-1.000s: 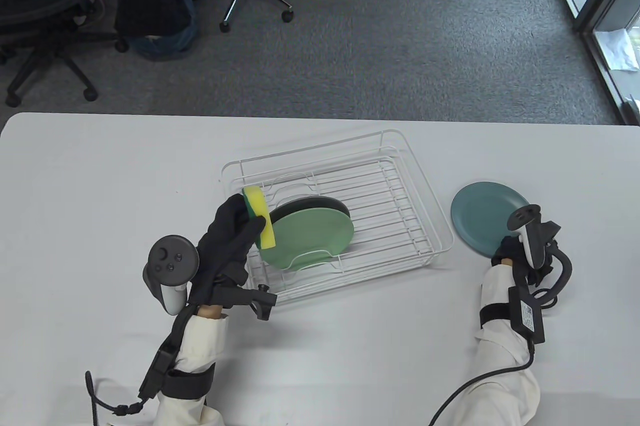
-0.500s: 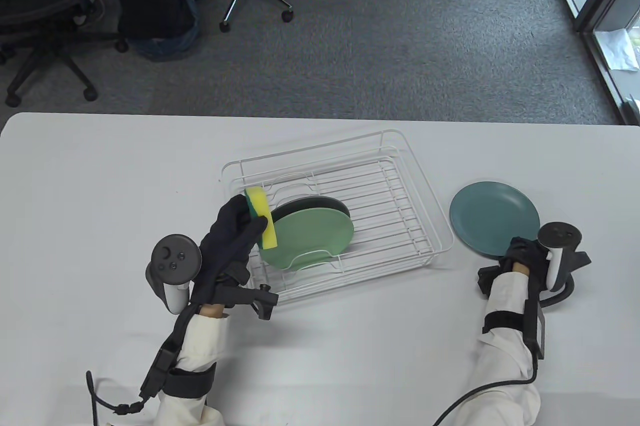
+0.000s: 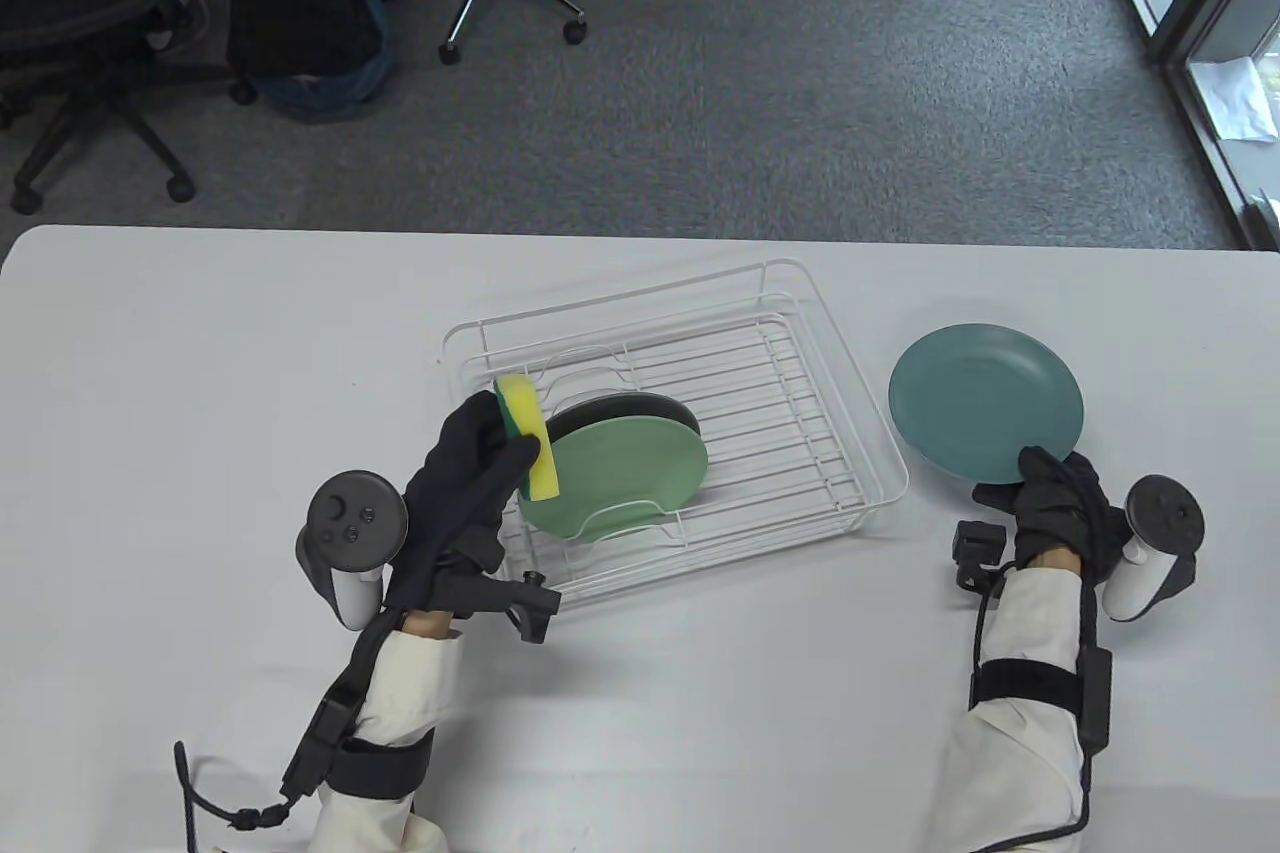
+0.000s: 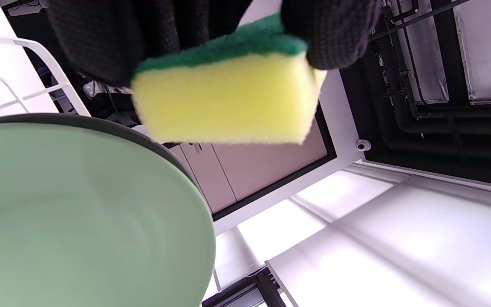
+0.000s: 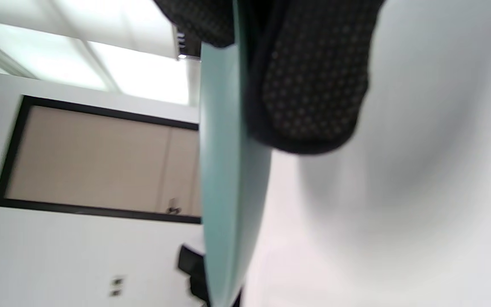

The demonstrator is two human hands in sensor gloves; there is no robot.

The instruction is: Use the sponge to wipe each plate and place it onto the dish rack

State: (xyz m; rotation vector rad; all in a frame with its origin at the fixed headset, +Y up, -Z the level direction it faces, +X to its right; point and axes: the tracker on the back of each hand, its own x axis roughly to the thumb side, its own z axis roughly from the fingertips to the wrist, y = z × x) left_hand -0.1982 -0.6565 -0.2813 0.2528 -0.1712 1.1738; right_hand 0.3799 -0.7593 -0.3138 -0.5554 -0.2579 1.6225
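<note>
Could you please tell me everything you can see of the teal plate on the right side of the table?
The teal plate is round, shallow and matte, plain with no pattern, and looks ceramic or similar. It sits right of the white wire dish rack, not touching it. The right hand pinches its near rim, thumb on top. In the right wrist view the plate appears edge-on, with the fingers curled under it, apparently lifted off the table.
</note>
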